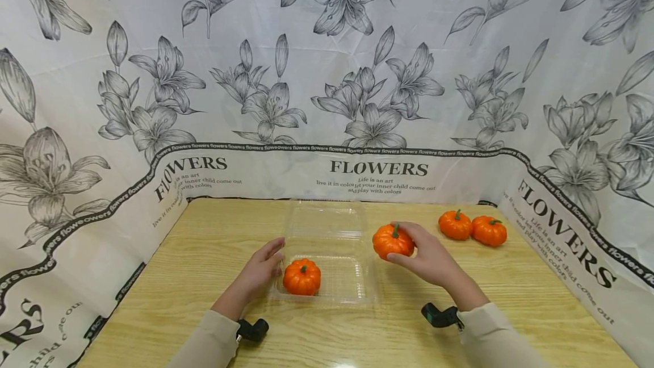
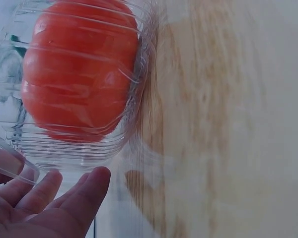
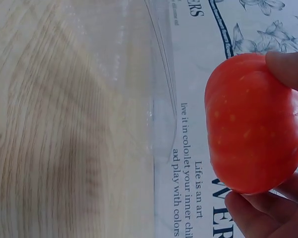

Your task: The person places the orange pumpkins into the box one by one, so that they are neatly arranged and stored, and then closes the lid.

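My right hand [image 1: 429, 257] grips a small orange pumpkin [image 1: 392, 242] with a green stem, thumb on one side and fingers on the other. In the right wrist view the held pumpkin [image 3: 253, 124] is above the tabletop, just right of a clear plastic container [image 1: 344, 277]. That container stands with its lid [image 1: 324, 220] folded back toward the far wall. A second pumpkin [image 1: 302, 277] sits inside its near left corner. Beside the left wall is my left hand [image 1: 260, 268], fairly straight fingers [image 2: 92, 191] right at the plastic in the left wrist view.
Two more orange pumpkins, one [image 1: 455, 225] close beside the other [image 1: 489, 230], lie at the back right of the wooden table [image 1: 179, 277]. Flower-printed white cloth [image 1: 276, 172] walls off the back and both sides. Dark wrist cameras [image 1: 440, 315] jut out near both sleeves.
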The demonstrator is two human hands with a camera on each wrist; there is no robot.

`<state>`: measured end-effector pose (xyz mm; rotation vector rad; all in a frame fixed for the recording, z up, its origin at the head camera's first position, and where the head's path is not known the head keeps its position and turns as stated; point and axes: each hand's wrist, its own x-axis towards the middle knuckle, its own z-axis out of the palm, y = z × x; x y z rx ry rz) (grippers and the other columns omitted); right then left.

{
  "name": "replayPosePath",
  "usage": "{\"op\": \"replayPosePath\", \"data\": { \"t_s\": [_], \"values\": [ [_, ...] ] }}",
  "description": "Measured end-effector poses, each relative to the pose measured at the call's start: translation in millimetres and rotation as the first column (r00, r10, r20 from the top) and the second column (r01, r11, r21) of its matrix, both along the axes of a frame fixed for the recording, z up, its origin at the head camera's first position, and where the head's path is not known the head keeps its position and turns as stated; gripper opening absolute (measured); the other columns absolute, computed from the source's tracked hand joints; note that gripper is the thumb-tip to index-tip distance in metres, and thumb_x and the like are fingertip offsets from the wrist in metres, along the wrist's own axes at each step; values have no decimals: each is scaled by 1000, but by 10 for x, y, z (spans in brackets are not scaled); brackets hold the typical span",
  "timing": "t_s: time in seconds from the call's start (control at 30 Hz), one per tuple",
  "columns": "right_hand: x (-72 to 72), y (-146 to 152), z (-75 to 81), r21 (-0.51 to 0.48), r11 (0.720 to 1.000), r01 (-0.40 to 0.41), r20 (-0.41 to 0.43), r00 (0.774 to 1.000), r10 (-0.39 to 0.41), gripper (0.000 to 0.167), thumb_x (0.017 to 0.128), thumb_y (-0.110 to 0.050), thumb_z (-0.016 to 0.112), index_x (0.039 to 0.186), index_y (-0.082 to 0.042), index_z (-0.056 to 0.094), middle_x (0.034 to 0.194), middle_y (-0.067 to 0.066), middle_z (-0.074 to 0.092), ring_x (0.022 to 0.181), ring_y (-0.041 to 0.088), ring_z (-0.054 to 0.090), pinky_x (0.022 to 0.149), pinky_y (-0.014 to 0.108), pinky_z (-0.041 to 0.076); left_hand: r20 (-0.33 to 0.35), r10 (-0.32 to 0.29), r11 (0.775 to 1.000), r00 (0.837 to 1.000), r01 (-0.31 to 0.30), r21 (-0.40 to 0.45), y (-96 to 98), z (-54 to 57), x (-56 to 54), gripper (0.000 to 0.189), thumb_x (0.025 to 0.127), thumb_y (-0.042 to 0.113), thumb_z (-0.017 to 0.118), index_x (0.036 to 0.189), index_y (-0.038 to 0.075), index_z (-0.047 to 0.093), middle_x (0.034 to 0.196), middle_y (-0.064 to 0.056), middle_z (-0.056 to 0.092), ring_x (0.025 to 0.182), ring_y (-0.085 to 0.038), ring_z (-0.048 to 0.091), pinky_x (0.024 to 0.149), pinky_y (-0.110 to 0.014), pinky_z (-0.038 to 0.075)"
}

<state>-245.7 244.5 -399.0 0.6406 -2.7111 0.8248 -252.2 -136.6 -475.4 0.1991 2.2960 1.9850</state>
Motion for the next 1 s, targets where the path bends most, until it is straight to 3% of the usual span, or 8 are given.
{"op": "replayPosePath", "data": {
  "t_s": [1.0],
  "values": [
    [127,-441,10,-54,984,-167,-2,986,167,67,80,-41,77,137,-15,52,137,4,56,115,20,60,95,42,52,-2,17,1000,1000,-17,-2,-3,-17,3,47,103,9,43,149,6,35,155,-19,33,137,-40,38,90,-38,53]
  ]
}}
